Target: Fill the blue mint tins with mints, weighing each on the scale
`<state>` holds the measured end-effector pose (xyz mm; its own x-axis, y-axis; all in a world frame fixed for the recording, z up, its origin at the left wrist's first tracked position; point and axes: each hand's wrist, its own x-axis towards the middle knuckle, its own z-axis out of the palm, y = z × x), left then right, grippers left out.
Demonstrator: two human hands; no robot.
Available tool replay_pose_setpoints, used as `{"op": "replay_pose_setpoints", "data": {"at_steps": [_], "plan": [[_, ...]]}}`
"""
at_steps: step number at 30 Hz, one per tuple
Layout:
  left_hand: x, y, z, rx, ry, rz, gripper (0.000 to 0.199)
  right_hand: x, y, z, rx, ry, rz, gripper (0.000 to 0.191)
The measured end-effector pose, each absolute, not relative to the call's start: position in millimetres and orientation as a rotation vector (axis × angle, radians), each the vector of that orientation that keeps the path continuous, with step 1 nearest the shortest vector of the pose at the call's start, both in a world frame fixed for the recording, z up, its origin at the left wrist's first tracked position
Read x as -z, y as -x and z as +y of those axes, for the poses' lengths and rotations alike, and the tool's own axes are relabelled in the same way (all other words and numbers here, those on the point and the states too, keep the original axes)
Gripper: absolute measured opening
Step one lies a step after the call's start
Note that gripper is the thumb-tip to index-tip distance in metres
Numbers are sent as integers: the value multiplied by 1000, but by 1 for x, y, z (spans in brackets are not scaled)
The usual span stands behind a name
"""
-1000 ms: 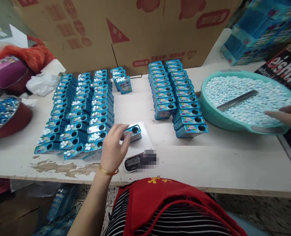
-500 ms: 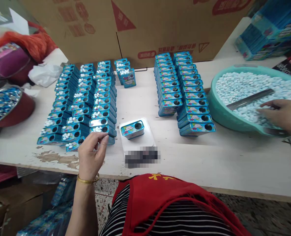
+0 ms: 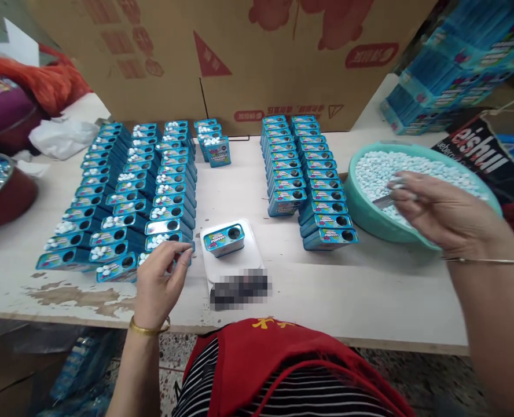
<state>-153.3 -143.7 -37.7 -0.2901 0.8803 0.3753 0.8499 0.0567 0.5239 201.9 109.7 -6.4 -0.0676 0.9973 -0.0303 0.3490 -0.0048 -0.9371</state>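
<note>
Left hand: hovering (image 3: 159,284) near the counter's (image 3: 391,307) near edge, by the left rows, thumb and forefinger curling close together — whether they are pinching anything, I cannot tell.
Scale: sitting (image 3: 252,250) toward the middle of the near edge, its readout being too blurred to read.
Tin on scale: lying (image 3: 224,238) on the white platform, its round opening showing dark; no sweets are showing on its lid.
Left rows: filling (image 3: 118,267) the counter's left side in three columns, many lids carrying small white sweets beside their openings; some lids are too small to judge.
Right rows: standing (image 3: 325,236) right of centre in two columns, no loose sweets showing on their lids, so this portion is probably awaiting its share.
Right hand: hanging (image 3: 439,214) over the basin, fingertips pinching a few white sweets (image 3: 398,184).
Basin: resting (image 3: 361,217) by the right edge, holding plenty of sweets, a metal strip (image 3: 384,201) lying among them.
Far tins: clustering (image 3: 219,157) near the far edge, at least two bearing sweets — overall, the work is looking partway along.
Carton: rising (image 3: 283,63) along the far edge.
</note>
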Motion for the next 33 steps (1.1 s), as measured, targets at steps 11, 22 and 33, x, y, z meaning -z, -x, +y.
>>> {"op": "replay_pose_setpoints", "data": {"at_steps": [11, 22, 33], "plan": [[49, 132, -157, -1097, -1743, 2122, 14, -6, -17, 26, -1494, 763, -2526, 12], [65, 130, -164, -1117, -1702, 2034, 12, -5, -1, 16, -931, 717, -2926, 24], [71, 135, -170, -1175, -1711, 2071, 10, 2, -27, 30, -1887, 1007, -1902, 18]]}}
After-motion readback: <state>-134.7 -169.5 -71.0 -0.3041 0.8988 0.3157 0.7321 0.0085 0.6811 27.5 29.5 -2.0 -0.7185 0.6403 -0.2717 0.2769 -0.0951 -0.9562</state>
